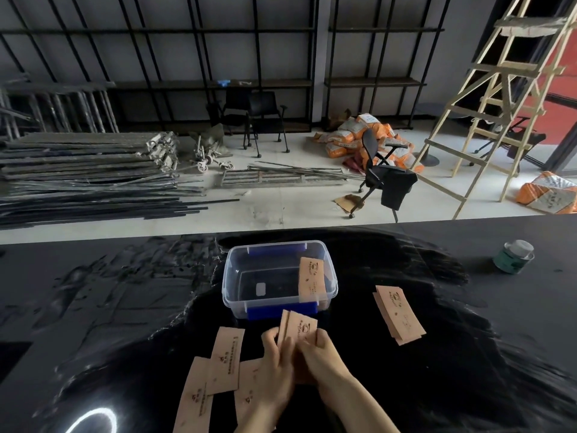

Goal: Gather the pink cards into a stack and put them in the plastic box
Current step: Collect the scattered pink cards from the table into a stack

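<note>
A clear plastic box (pixel 231 276) with blue latches stands on the black table, with one pink card (pixel 311 281) leaning inside its right wall. My left hand (pixel 276 364) and my right hand (pixel 321 354) meet just in front of the box, both gripping a small upright stack of pink cards (pixel 299 328). Three loose pink cards (pixel 224 360) lie flat to the left of my hands, one partly hidden under my left wrist. Another small pile of pink cards (pixel 398 314) lies on the table to the right.
A green and white tin (pixel 513 256) stands at the table's far right. A bright ring of light reflects on the table at the lower left (pixel 93 420). Beyond the table edge are office chairs, metal rods, sacks and a wooden ladder.
</note>
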